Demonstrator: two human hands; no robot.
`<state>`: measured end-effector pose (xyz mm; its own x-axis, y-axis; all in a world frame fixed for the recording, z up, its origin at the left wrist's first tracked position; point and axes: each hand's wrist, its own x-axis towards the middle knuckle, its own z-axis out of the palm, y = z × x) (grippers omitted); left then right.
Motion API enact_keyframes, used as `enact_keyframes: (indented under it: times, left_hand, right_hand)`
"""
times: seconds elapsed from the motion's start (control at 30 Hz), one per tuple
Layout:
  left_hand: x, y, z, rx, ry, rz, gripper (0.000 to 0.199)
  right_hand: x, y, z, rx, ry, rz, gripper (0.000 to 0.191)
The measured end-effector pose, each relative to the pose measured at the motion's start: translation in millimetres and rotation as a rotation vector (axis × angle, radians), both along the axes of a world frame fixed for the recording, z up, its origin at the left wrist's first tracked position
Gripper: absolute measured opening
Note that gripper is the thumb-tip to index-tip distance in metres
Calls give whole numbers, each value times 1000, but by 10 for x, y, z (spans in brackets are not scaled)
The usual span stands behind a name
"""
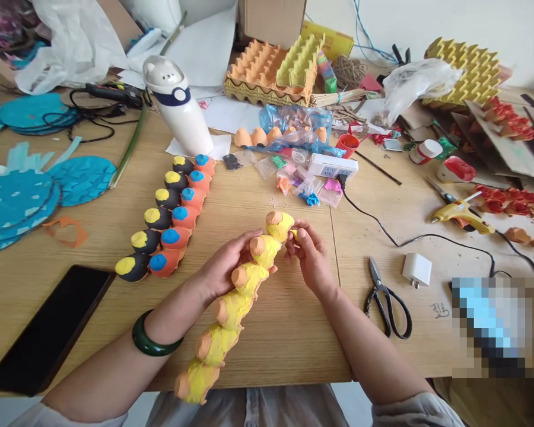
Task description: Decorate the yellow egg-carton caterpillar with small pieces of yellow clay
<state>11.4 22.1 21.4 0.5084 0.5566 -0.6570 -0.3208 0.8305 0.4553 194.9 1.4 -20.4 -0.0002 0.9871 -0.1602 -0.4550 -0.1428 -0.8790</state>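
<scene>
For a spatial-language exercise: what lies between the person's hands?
The head view shows a yellow painted egg-carton strip between the left hand and right hand.

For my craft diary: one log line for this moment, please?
left hand: holds yellow egg-carton strip | right hand: touches its top | nearby: scissors

A glossy, thick dark green bangle [157,333], possibly jade, circles the left wrist [184,302]. Loose pale grey sleeves [418,410] stop well short of the wrists, and grey trousers [249,409] with a front seam show below.
</scene>
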Motion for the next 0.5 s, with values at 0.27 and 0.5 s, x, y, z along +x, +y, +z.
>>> enact_keyframes:
  times: [0.27,0.5]
  left_hand:
    - [47,-197,80,254,86,-26,17]
    - [-2,-240,201,300,104,-42,16]
  right_hand:
    - [5,-34,116,93,-101,108,41]
    - [-24,-67,122,92,-104,188,44]
